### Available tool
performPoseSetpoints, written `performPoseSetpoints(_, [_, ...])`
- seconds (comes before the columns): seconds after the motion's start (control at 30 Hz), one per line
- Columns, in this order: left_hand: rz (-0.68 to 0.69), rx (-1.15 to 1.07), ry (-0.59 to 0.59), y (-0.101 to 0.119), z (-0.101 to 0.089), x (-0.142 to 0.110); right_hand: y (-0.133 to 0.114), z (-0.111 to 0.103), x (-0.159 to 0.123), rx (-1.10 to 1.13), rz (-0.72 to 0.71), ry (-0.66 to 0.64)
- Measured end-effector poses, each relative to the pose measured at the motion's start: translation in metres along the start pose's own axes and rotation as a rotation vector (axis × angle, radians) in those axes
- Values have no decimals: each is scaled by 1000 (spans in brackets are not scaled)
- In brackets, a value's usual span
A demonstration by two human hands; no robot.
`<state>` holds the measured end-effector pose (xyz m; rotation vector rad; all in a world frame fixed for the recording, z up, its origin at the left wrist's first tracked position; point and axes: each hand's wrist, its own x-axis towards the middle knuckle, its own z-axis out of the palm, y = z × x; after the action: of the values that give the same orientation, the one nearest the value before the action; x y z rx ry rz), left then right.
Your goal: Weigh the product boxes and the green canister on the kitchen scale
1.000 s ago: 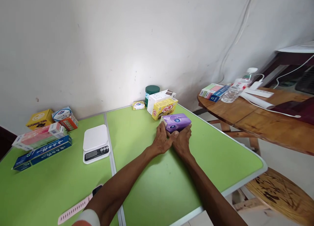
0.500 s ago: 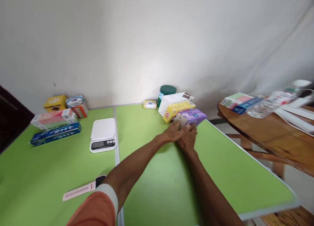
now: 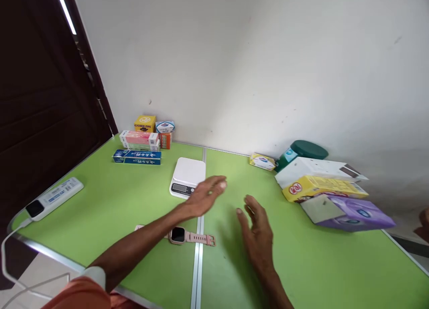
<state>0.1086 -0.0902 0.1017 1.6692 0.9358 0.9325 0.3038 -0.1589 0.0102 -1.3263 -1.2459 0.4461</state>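
Note:
My left hand [image 3: 205,194] hovers open over the green table [image 3: 100,202], its fingers stretched out just right of the white kitchen scale [image 3: 188,176]. Over the table's middle my right hand [image 3: 257,228] is also open and holds nothing. A purple tissue pack [image 3: 348,212] lies at the right, apart from both hands, next to a yellow box [image 3: 323,187] and a white box [image 3: 315,169]. Below my left forearm lies a pink smartwatch [image 3: 187,236].
Several small boxes [image 3: 144,141] and a long blue box [image 3: 136,156] stand at the far left by the wall. A green-lidded jar [image 3: 301,150] and a small yellow pack [image 3: 262,161] stand at the back. A white power strip [image 3: 53,197] lies at the left edge beside a dark door.
Both hands have let go of the purple pack, which now lies beside the yellow box, and drawn back left, open. The view has swung left, bringing the door and power strip in.

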Motion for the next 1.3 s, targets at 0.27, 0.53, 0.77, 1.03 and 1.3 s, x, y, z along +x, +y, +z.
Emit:
performPoseSetpoints(0.27, [114,296,1019,-63,-190,-20,-100,170,30,145,-213,-488])
performPoseSetpoints(0.53, [-251,233,1272,-141,-287,-24,-94,328,42,27,134,-456])
performPoseSetpoints(0.77, [-291,273,1187,-153,-288,-19,-93,363,56,-134,309,-350])
performPoseSetpoints(1.03, [-401,226,1413,-125,-270,-48,-113,338,24,-41,316,-410])
performPoseSetpoints(1.3, [-80,124,1254,-66,-213,-37,-117,259,44,99,86,-216])
